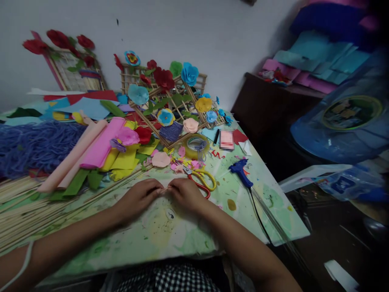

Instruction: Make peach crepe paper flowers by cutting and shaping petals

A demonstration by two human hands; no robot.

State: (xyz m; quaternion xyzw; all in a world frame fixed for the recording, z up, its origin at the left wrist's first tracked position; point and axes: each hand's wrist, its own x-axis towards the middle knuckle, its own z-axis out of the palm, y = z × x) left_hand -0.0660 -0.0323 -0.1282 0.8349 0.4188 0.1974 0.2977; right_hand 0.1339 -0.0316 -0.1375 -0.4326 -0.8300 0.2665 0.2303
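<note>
My left hand and my right hand meet fingertip to fingertip above the near middle of the table. Both are closed in a pinch on a small pale pink piece, perhaps paper, mostly hidden by the fingers. Just beyond my right hand lie scissors with one yellow and one red handle loop. Pink and yellow scraps are scattered by their blades. A round peach piece of paper rests past my left hand.
A blue glue gun with its cord lies at the right, near the table edge. Tape rolls sit mid-table. Thin sticks, paper rolls and purple yarn fill the left. Paper flowers on stick frames stand along the wall.
</note>
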